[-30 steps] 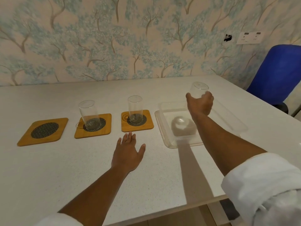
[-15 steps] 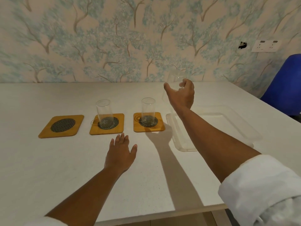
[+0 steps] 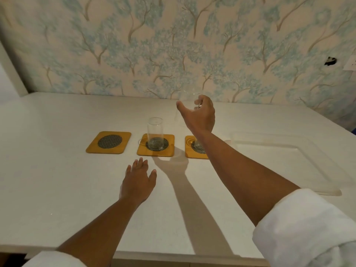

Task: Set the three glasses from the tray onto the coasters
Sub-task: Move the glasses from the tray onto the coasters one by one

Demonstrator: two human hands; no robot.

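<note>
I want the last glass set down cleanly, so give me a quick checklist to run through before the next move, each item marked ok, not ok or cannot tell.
1. Right hand grips the held glass: ok.
2. Left coaster bare: ok.
3. Middle glass upright on the middle coaster: ok.
4. Glass on the right coaster: cannot tell, forearm hides it.
5. Left hand flat on the table, clear of the coasters: ok.
6. Tray emptied: ok.

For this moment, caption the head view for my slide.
Right hand carries the last glass toward the empty coaster.
</note>
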